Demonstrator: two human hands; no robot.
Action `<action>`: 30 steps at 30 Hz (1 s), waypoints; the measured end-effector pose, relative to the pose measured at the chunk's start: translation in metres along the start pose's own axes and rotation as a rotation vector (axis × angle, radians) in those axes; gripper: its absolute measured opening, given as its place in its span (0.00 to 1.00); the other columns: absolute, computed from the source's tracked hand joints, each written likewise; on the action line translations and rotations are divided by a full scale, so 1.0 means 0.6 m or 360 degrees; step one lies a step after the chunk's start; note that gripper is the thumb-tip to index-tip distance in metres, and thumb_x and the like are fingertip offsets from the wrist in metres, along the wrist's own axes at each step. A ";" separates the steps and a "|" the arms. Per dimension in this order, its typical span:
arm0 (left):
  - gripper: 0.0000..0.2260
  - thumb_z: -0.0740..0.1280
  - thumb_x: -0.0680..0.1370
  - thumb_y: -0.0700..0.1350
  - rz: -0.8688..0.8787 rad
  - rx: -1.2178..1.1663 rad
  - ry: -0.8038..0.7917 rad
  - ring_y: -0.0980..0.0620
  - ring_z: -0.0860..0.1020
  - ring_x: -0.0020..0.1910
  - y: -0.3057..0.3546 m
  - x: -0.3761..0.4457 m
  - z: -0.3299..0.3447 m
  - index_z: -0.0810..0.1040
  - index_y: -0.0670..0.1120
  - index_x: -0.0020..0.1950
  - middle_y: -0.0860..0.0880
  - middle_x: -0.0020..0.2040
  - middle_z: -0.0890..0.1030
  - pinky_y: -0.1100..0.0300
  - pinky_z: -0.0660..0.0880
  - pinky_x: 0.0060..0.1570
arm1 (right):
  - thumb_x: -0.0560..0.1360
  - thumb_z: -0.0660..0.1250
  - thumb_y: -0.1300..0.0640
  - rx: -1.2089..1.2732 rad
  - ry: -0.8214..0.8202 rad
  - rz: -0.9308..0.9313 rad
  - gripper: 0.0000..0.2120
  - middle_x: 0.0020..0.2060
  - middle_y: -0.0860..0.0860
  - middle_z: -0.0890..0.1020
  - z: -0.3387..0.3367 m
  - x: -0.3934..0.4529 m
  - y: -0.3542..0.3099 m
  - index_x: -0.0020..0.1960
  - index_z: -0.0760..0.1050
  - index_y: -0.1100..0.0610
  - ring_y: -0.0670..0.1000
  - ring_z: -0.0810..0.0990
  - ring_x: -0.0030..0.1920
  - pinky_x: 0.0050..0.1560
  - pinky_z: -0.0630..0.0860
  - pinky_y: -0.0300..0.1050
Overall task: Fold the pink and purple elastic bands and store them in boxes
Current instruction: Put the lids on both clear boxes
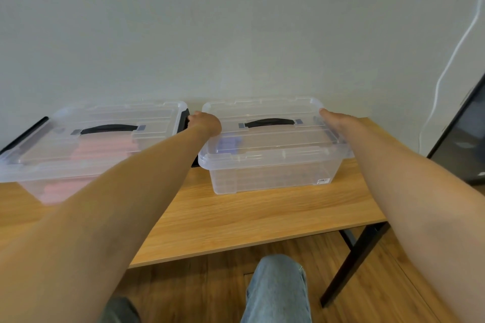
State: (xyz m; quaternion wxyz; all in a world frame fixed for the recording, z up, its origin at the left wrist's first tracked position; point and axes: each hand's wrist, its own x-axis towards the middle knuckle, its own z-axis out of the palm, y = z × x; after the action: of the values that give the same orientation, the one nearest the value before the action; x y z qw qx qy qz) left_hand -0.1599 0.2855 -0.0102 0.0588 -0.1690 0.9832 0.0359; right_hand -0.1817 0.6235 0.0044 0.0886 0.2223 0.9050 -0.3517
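Only the head view is given, looking down along both bare forearms to a wooden bench [236, 217] against a pale wall.

Two clear lidded boxes stand side by side along the back edge, close together with a narrow gap between them. Each has its long axis running left to right, parallel to that edge, and a black handle lying the same way on the lid. The left box [86, 144] sits toward the back-left corner, partly hidden by the left forearm; pink bands [105, 148] show through its lid and wall as long rolls lying left to right. The right box [270, 155] sits toward the back-right corner; purple bands [228, 143] show dimly through the lid at its left end, and their direction is too blurred to tell.

The left hand [206, 123] rests at the left end of the right box's lid, in the gap between the boxes, with its fingers bent down over the rim out of sight, so I cannot tell whether the grip is closed on anything. The right hand [332, 119] lies along the lid's right end, fingers hidden behind the edge; its grip cannot be told either.

A white cable [446, 68] hangs down the wall at the right.
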 end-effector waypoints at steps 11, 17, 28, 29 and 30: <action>0.19 0.52 0.84 0.37 -0.0060 -0.0579 -0.0070 0.36 0.71 0.70 0.014 -0.013 -0.003 0.65 0.34 0.75 0.35 0.75 0.64 0.48 0.72 0.66 | 0.79 0.57 0.33 -0.0342 0.0347 -0.0129 0.31 0.55 0.58 0.78 -0.015 0.002 0.020 0.64 0.74 0.59 0.62 0.78 0.56 0.49 0.70 0.49; 0.33 0.57 0.84 0.56 -0.0358 -0.1141 -0.0096 0.37 0.70 0.73 0.016 -0.013 0.003 0.52 0.37 0.81 0.38 0.75 0.67 0.48 0.68 0.68 | 0.83 0.55 0.39 -0.0436 0.0431 -0.0206 0.25 0.39 0.56 0.76 -0.013 0.002 0.016 0.57 0.74 0.61 0.59 0.77 0.43 0.47 0.70 0.48; 0.30 0.58 0.80 0.60 -0.0308 -0.1060 -0.0017 0.43 0.78 0.47 0.005 -0.023 0.007 0.67 0.40 0.73 0.42 0.57 0.78 0.52 0.74 0.45 | 0.84 0.56 0.42 -0.0565 0.0577 -0.0339 0.22 0.51 0.60 0.80 -0.005 0.005 0.015 0.53 0.75 0.61 0.63 0.80 0.57 0.47 0.70 0.48; 0.29 0.58 0.80 0.60 -0.0302 -0.1040 -0.0011 0.44 0.77 0.44 0.005 -0.024 0.007 0.68 0.40 0.73 0.42 0.56 0.78 0.52 0.73 0.44 | 0.84 0.56 0.43 -0.0562 0.0589 -0.0358 0.21 0.48 0.59 0.78 -0.004 0.005 0.015 0.51 0.74 0.61 0.63 0.79 0.55 0.46 0.70 0.48; 0.28 0.57 0.81 0.60 -0.0294 -0.1019 0.0005 0.45 0.77 0.42 0.006 -0.025 0.007 0.68 0.40 0.72 0.42 0.55 0.78 0.52 0.73 0.43 | 0.85 0.56 0.44 -0.0563 0.0605 -0.0379 0.20 0.44 0.58 0.77 -0.003 0.003 0.014 0.50 0.73 0.61 0.62 0.79 0.51 0.45 0.69 0.48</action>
State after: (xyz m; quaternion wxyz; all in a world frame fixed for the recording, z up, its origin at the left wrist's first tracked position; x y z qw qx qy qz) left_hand -0.1470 0.2940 -0.0121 0.0042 -0.2673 0.9027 0.3372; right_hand -0.1796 0.6310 -0.0001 -0.0873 0.1575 0.9724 -0.1482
